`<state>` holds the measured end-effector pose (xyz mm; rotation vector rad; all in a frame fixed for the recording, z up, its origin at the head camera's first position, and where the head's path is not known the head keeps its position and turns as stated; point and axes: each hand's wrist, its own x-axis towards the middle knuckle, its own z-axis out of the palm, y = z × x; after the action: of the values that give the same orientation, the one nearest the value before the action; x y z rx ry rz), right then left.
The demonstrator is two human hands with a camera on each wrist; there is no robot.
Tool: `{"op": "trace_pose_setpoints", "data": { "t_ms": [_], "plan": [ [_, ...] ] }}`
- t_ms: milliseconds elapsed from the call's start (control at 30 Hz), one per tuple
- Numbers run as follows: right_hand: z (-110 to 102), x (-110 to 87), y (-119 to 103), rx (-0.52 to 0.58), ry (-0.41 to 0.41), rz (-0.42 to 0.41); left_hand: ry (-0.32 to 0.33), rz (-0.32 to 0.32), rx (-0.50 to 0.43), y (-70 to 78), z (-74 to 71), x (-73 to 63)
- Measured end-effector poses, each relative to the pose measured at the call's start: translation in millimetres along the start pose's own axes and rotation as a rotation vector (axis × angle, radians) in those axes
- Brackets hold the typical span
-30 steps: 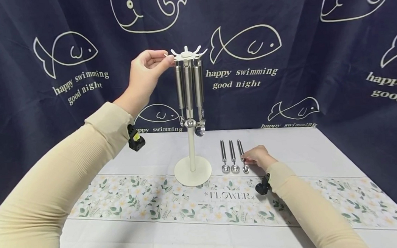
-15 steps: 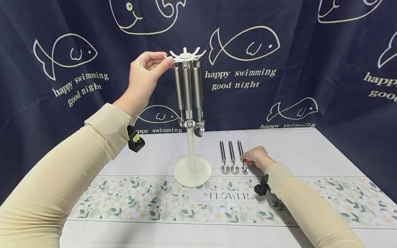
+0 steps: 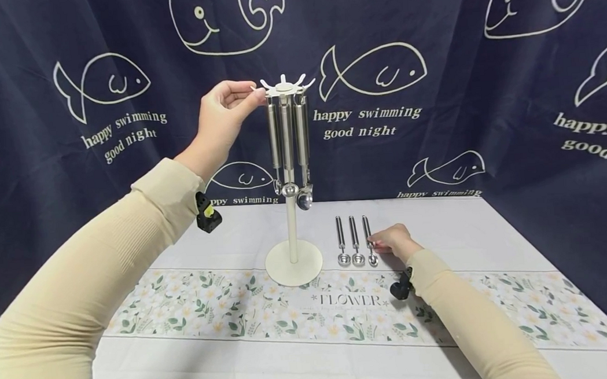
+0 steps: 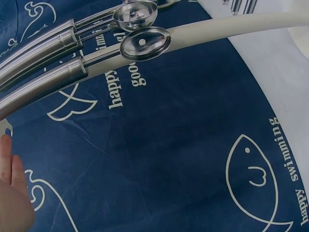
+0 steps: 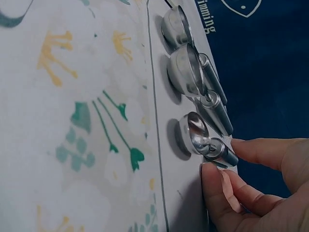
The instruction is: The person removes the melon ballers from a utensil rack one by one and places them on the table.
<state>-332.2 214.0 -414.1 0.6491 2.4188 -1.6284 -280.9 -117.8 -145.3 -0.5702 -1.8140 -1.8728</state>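
Observation:
My left hand [image 3: 223, 110] pinches a hook at the top of a cream-white utensil rack [image 3: 292, 231]. Several steel spoons [image 3: 286, 132] hang from that rack, handles up and bowls down; in the left wrist view the hanging spoons [image 4: 43, 89] pass beside the fingers [image 4: 18, 176]. On the table, my right hand [image 3: 394, 239] grips the rightmost measuring spoon [image 3: 366, 226] at its handle, between thumb and fingers. Seen from the right wrist, this measuring spoon [image 5: 195, 133] lies with its bowl facing up. To its left two more measuring spoons [image 3: 339, 231] lie side by side.
A floral runner [image 3: 211, 302] crosses the white table [image 3: 215, 363] in front of the spoons. The rack's round base [image 3: 295, 274] stands left of them, partly on the runner. Behind the table hangs a dark blue cloth [image 3: 254, 59] with fish drawings.
The rightmost measuring spoon has turned very slightly, lying a little straighter beside its neighbours. Both hands keep their holds, and the head view has shifted a touch.

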Motion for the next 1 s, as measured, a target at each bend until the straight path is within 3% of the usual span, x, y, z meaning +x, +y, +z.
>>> {"op": "trace_pose_setpoints", "data": {
  "t_ms": [367, 633, 1000],
  "plan": [
    [-6.1, -3.1, -9.4, 0.106, -0.017, -0.064, -0.014, 0.019, -0.027, 0.2, -0.6, 0.4],
    [-3.2, -5.8, -17.5, 0.199, -0.031, -0.247, -0.01, 0.011, -0.019, 3.2, -1.0, -0.6],
    [2.7, -10.6, -36.5, 0.344, -0.09, -0.342, -0.016, 0.01, 0.028, 7.8, 0.3, -2.1]
  ]
}}
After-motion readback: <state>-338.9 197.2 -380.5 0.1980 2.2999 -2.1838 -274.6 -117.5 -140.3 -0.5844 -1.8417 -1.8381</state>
